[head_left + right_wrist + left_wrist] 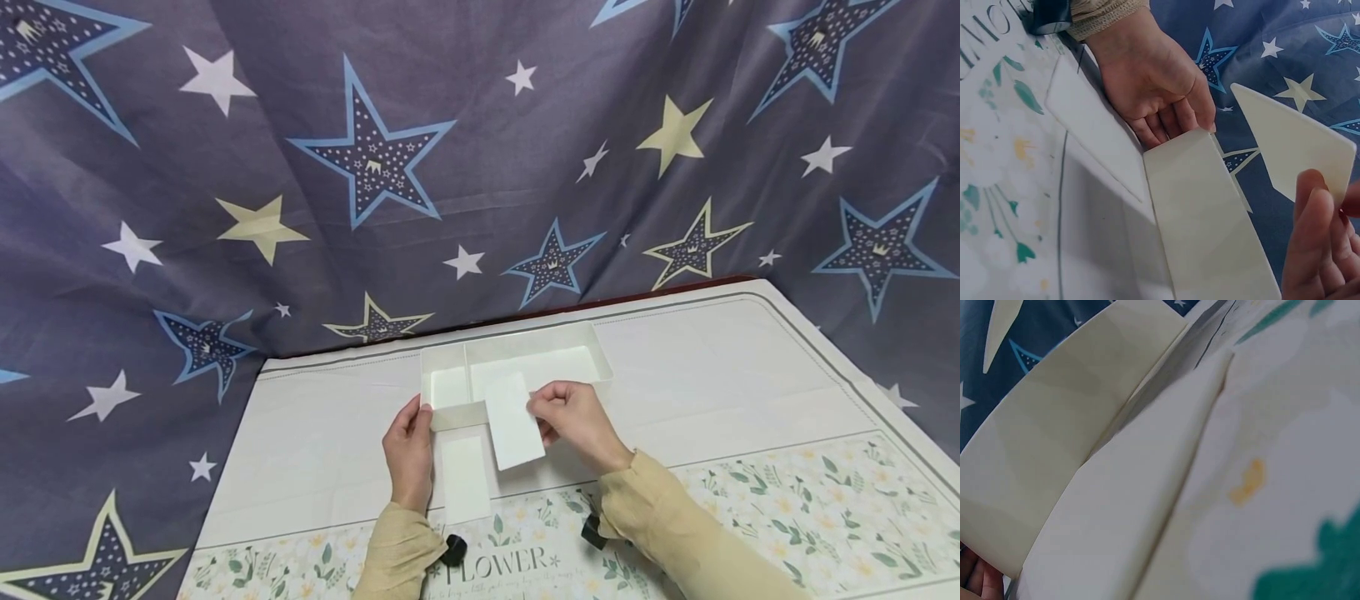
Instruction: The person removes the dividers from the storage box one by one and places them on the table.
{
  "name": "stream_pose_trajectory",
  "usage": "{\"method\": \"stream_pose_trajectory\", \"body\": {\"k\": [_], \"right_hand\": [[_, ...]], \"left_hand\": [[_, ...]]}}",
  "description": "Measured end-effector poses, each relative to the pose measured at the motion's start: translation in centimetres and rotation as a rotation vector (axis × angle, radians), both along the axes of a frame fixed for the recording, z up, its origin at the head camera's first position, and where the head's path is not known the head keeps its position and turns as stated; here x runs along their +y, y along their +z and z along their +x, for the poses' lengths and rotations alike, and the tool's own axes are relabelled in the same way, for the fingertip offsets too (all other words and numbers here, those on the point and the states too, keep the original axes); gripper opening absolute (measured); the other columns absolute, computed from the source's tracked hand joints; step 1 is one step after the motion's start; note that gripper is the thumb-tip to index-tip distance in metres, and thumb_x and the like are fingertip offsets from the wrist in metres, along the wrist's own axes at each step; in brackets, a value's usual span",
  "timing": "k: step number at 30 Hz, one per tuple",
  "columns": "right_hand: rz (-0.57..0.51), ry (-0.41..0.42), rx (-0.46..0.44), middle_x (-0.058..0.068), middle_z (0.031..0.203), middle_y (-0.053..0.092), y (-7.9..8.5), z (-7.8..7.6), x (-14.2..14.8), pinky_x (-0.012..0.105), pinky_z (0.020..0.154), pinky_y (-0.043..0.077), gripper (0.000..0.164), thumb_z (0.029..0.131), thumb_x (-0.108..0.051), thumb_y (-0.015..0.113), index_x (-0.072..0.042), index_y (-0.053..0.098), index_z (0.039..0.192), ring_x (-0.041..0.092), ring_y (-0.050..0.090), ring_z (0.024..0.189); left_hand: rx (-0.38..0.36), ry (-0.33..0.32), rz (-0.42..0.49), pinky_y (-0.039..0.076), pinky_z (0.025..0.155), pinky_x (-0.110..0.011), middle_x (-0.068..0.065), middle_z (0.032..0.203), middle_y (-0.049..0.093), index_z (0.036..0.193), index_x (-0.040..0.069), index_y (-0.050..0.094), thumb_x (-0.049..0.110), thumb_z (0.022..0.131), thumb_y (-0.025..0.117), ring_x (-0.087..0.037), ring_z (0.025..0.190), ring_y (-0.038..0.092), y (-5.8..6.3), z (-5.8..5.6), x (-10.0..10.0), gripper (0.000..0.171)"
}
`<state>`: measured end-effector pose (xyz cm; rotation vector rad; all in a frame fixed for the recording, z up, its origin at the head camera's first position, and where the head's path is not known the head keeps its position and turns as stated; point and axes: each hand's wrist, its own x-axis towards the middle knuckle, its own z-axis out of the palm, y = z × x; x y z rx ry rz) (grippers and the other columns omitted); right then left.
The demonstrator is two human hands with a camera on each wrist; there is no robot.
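A white rectangular box point(459, 415), open at the top, has a divider making a small left compartment and a longer right one. My left hand point(409, 454) grips its front left corner, the thumb at the top edge in the right wrist view. Between thumb and fingers, my right hand point(581, 421) pinches a thin white rectangular panel point(514, 429) by its right edge. That panel is tilted up and overlaps the box's front wall in the head view. A second white panel point(466, 483) lies on the table in front of the box, beside my left hand.
The table wears a white cloth point(322, 442) with a floral band and lettering along the near side. A dark curtain point(480, 150) printed with stars hangs behind the table. Each wrist carries a small black device point(594, 532).
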<state>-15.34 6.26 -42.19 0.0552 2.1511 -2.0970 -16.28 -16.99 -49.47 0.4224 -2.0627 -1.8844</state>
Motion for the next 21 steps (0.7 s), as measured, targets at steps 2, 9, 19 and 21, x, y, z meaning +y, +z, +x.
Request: {"method": "stream_pose_trajectory", "body": {"k": [2,9,19,21], "right_hand": [[0.006,0.008,-0.002,0.008,0.062,0.063,-0.1,0.2,0.1,0.029,0.045,0.05,0.006,0.082,-0.003,0.063,0.004,0.064,0.083,0.018,0.056,0.049],[-0.002,0.044,-0.005,0.007,0.062,0.061,-0.7,1.0,0.3,0.029,0.046,0.051,0.007,0.083,-0.003,0.062,0.004,0.062,0.082,0.017,0.057,0.051],[-0.025,0.078,-0.053,0.008,0.062,0.061,-1.4,2.1,0.4,0.027,0.046,0.051,0.005,0.081,-0.002,0.06,0.003,0.061,0.079,0.017,0.057,0.05],[-0.02,0.076,-0.055,0.008,0.061,0.06,-1.5,2.2,0.4,0.027,0.045,0.05,0.005,0.081,-0.002,0.059,0.002,0.06,0.079,0.016,0.056,0.049]], "left_hand": [[0.002,0.0,0.001,0.048,0.083,-0.018,-0.007,0.12,0.062,0.127,0.009,0.061,0.028,0.095,0.06,-0.015,0.106,0.058,0.0,0.0,0.0,0.037],[0.0,0.007,-0.004,0.048,0.082,-0.017,-0.007,0.119,0.063,0.127,0.009,0.061,0.027,0.095,0.06,-0.015,0.105,0.058,0.0,0.0,0.0,0.037],[0.006,0.003,-0.006,0.048,0.081,-0.016,-0.008,0.119,0.063,0.127,0.008,0.061,0.028,0.095,0.06,-0.015,0.105,0.058,0.0,-0.1,0.0,0.037],[0.006,0.001,-0.007,0.048,0.082,-0.016,-0.008,0.12,0.062,0.127,0.008,0.061,0.029,0.095,0.06,-0.015,0.106,0.058,-0.1,-0.1,0.0,0.038]]}}
